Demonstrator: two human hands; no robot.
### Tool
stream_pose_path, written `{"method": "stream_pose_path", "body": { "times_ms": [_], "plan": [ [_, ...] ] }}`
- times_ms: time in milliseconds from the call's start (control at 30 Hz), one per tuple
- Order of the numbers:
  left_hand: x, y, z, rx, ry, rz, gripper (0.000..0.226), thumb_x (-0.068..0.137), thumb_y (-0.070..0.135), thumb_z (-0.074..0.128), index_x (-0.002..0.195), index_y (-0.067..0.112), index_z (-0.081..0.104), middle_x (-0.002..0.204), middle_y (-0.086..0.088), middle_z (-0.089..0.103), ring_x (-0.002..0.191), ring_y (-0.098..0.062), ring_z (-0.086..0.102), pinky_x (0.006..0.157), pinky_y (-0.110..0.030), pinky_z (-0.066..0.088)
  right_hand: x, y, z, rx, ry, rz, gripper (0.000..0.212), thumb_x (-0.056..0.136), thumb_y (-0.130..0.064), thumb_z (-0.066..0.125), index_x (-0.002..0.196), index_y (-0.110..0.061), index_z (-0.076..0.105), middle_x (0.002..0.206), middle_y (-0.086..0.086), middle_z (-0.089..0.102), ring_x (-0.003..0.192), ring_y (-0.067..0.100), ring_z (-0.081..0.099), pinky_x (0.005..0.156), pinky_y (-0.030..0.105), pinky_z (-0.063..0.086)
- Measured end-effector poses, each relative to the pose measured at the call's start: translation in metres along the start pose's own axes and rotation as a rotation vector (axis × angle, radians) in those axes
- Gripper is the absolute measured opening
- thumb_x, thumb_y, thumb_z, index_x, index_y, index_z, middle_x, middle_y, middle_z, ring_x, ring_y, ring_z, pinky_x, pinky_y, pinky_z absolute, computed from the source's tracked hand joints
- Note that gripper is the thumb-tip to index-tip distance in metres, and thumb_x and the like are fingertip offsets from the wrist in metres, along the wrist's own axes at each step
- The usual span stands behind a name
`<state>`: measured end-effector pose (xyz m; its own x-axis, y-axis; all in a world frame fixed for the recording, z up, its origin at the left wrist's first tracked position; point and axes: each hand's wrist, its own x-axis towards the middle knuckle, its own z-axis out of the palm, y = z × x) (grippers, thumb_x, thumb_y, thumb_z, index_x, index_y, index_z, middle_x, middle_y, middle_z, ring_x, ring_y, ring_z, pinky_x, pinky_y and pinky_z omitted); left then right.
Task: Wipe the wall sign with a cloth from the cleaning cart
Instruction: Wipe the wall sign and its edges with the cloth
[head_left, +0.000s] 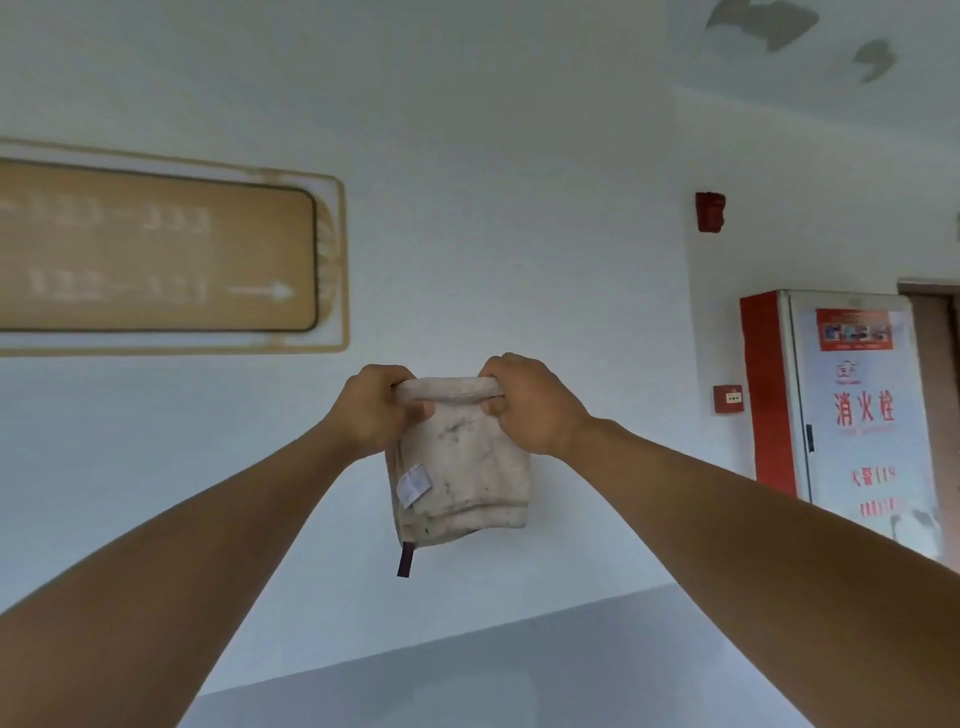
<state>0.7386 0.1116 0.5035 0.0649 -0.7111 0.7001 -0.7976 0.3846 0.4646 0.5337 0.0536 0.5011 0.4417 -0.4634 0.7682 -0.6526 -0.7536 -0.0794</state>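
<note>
While gripping the folded top edge of the cloth (462, 457), left hand (376, 410) and right hand (530, 405) both clenching round it, fingers curled over the fold. Hanging down between and below the hands, stained, a white label and dark tab showing. Sitting up and to the left of the left hand, well apart: wall sign (156, 249), tan, blurred numbers and an arrow. Standing off to the right of the right hand: red fire hydrant cabinet (831, 410).

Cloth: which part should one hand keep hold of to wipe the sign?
Probably the folded top edge of the cloth, gripped from above as both the left hand and right hand do now; the layers hang flat below it.
</note>
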Motion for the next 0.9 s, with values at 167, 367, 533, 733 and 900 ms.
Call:
{"method": "stream_pose_path", "body": {
  "times_ms": [167,367,533,733,900],
  "plan": [
    [0.020,-0.039,-0.064,0.090,0.074,0.006,0.005,0.086,0.016,0.071,0.084,0.013,0.068,0.074,0.000,0.061,0.068,-0.014,0.055,0.054,-0.024,0.038,0.062,-0.047,0.040,0.069,0.072,-0.020,0.020,0.091,-0.010,0.055,0.110,-0.018,0.058,0.107,-0.002,0.052,0.098,0.021,0.052,0.085,0.041,0.049],
    [0.061,-0.086,-0.114,0.197,0.157,0.049,0.010,0.084,0.018,0.075,0.084,0.009,0.069,0.079,-0.009,0.065,0.068,-0.019,0.054,0.050,-0.025,0.038,0.129,-0.086,0.081,0.128,0.183,0.039,0.023,0.090,-0.010,0.055,0.112,-0.019,0.054,0.113,0.000,0.050,0.098,0.021,0.053,0.085,0.042,0.050],
    [0.103,-0.104,-0.130,0.322,0.172,0.141,0.008,0.084,0.019,0.075,0.082,0.014,0.069,0.075,-0.002,0.064,0.067,-0.013,0.053,0.052,-0.021,0.036,0.172,-0.089,0.101,0.136,0.244,0.078,0.029,0.092,-0.007,0.054,0.118,-0.018,0.050,0.119,0.002,0.044,0.093,0.022,0.055,0.083,0.043,0.052],
    [0.148,-0.108,-0.126,0.346,0.237,0.145,0.015,0.081,0.021,0.077,0.083,0.007,0.072,0.080,-0.012,0.068,0.072,-0.021,0.056,0.055,-0.026,0.038,0.214,-0.078,0.113,0.168,0.356,0.144,0.046,0.087,0.002,0.054,0.125,-0.015,0.036,0.124,0.006,0.037,0.082,0.027,0.057,0.071,0.042,0.051],
    [0.180,-0.101,-0.112,0.322,0.362,0.117,0.014,0.079,0.015,0.072,0.081,0.001,0.071,0.081,-0.019,0.070,0.075,-0.031,0.065,0.060,-0.036,0.052,0.259,-0.058,0.111,0.211,0.506,0.142,0.037,0.088,-0.005,0.054,0.116,-0.011,0.031,0.113,0.011,0.040,0.074,0.031,0.057,0.058,0.041,0.046]
  ]
}}
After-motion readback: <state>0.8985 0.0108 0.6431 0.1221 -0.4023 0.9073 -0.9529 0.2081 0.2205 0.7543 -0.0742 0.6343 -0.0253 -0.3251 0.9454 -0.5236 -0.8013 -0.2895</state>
